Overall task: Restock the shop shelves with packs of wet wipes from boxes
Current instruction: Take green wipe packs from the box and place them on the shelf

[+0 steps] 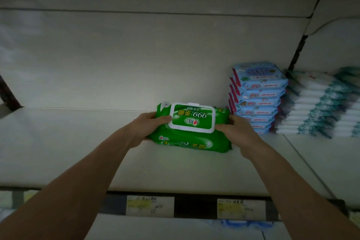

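Left hand [144, 128], right hand [239, 132] grip green wipes pack [191, 117] on shelf [78, 142].

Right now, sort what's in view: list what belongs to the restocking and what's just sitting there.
In the job: green wipes, held between left hand and right hand; shelf.
Just there: blue pack stack; white-and-teal pack stack; price labels.

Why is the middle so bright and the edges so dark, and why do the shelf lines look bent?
Head view: a pool of light hits the back wall behind the green pack, fading to dim corners; the wide-angle lens bows the lines of the shelf; the price labels in front are blurred and unreadable, the pack's lid print sharp.
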`<state>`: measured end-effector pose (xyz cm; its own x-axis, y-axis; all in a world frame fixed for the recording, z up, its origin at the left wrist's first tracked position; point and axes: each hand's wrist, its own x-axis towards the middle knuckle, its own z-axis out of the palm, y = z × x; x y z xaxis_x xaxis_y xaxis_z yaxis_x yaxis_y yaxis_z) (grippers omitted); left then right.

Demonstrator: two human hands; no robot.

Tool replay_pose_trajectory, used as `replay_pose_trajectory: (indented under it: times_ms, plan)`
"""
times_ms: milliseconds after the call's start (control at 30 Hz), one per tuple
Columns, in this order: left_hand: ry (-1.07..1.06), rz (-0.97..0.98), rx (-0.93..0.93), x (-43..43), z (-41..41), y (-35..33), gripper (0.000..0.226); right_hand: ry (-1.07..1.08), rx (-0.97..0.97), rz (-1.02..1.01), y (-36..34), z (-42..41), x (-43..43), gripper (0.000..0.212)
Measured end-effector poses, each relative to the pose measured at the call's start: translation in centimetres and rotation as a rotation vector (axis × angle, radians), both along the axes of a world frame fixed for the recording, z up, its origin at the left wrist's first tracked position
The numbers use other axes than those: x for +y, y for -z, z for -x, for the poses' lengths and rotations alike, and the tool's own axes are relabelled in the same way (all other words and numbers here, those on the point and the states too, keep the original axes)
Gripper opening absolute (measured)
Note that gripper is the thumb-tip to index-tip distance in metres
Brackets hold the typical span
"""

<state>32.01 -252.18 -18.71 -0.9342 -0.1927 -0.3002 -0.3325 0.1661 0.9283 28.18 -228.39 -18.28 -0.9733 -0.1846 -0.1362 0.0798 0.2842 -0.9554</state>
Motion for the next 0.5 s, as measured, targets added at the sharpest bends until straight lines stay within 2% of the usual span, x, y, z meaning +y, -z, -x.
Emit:
replay_pose_trajectory:
  times_ms: [67,133,200,267,333,367,433,500]
  plan:
    - [-0.007,-0.063,0.071,-0.5,-0.1,-1.1,0.037,0.019,0.025,0.092,-0.5,-0.6,-0.1,0.037]
    - [-0.028,-0.055,0.161,-0.9,0.1,-3.3,0.044,-0.02,-0.032,0.156,-0.8,-1.5,-0.7,0.032]
    - [-0.033,0.079,0.251,-1.1,0.4,-6.0,0.049,-0.157,-0.155,0.094,-0.2,-2.5,-1.8,0.024]
    - [0.015,0.248,0.338,-0.6,0.7,-8.2,0.054,-0.283,-0.209,-0.061,0.8,-3.4,-3.4,0.023]
    - [0.09,0.403,0.398,0.6,0.8,-9.5,0.057,-0.306,-0.108,-0.17,1.0,-3.6,-4.5,0.017]
    - [0.116,0.458,0.418,1.2,0.8,-9.9,0.059,-0.292,-0.013,-0.201,0.7,-3.4,-4.8,0.022]
    - [0.158,0.508,0.451,2.1,0.9,-10.2,0.068,-0.209,0.179,-0.186,-0.8,-2.7,-4.8,0.05]
    - [0.198,0.524,0.469,2.8,0.9,-10.4,0.084,-0.141,0.312,-0.02,-3.5,-2.0,-4.7,0.067]
